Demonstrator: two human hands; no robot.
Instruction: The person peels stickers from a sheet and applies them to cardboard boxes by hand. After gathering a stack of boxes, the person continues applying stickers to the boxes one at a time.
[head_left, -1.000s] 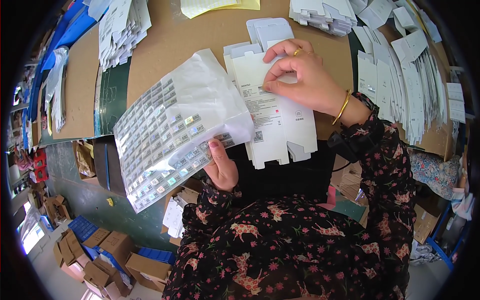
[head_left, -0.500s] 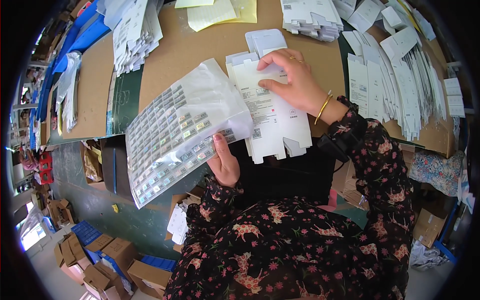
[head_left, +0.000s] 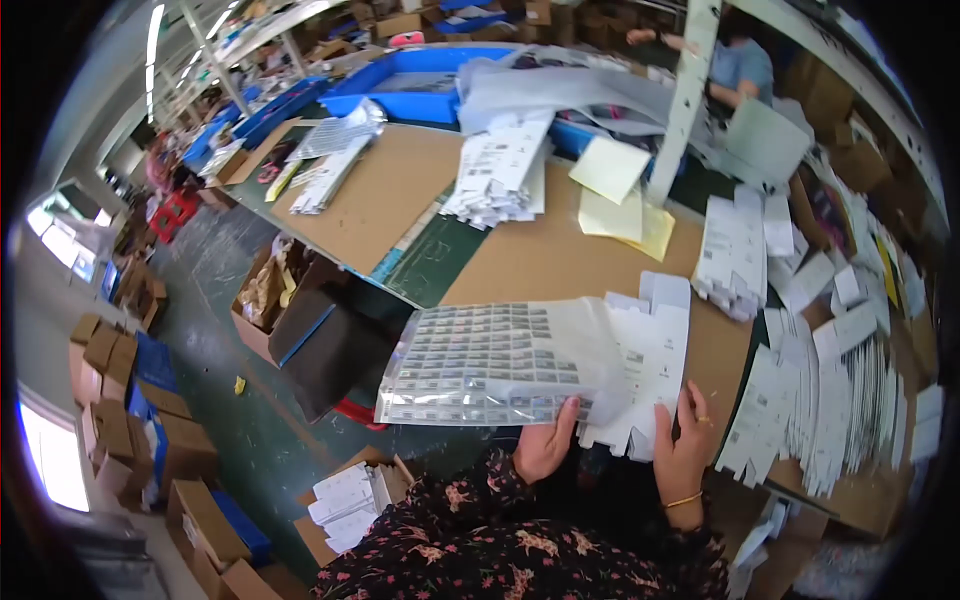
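My left hand (head_left: pixel 546 442) holds a sheet of small silvery stickers (head_left: pixel 480 365) by its near edge, thumb on top. The sheet's blank whitish backing reaches over the left part of a flat white printed carton (head_left: pixel 655 345), which lies at the near table edge. My right hand (head_left: pixel 685 440) is at the carton's near right edge, fingers pointing up and apart. Its thumb tip appears to touch the carton, and I see no grip on it.
Stacks of flat cartons stand at the back (head_left: pixel 500 170) and right (head_left: pixel 735 250), with a fanned row (head_left: pixel 830 400) further right. Yellowish papers (head_left: pixel 612 190), a white post (head_left: pixel 688 100) and a blue tray (head_left: pixel 400 80) are beyond. A dark chair (head_left: pixel 325 345) stands left; a co-worker (head_left: pixel 740 70) is across.
The view has swung up and left. My right hand has moved from over the carton's upper part to its near right edge. The sticker sheet has turned nearly level.
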